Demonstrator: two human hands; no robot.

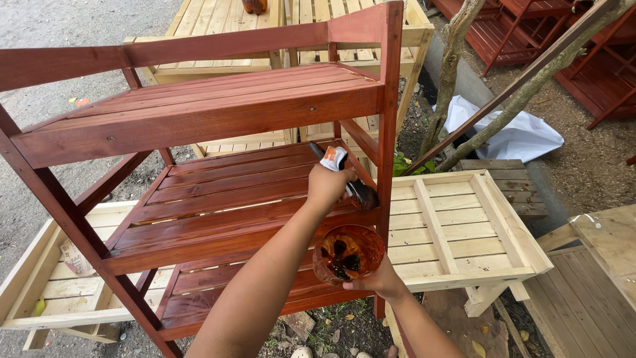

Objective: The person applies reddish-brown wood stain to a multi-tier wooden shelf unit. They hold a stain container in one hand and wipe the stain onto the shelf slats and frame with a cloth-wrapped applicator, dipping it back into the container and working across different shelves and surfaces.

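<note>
A three-tier slatted wooden rack (pixel 199 113), stained glossy red-brown, stands in front of me. My left hand (pixel 326 185) grips a paintbrush (pixel 334 159) by its white and orange handle. The dark bristles (pixel 363 196) rest against the rack's right front post, at the edge of the middle shelf (pixel 225 192). Below it, my right hand (pixel 381 280) holds a small round cup (pixel 348 253) from underneath. The cup is smeared with red-brown stain, with dark liquid at its bottom.
Pale unstained racks lie on the ground to the right (pixel 464 225), to the left (pixel 59 278) and behind (pixel 218 20). Thin tree trunks (pixel 450 66) and a white plastic sheet (pixel 523 136) are at the right. More stained furniture (pixel 596 66) stands at the top right.
</note>
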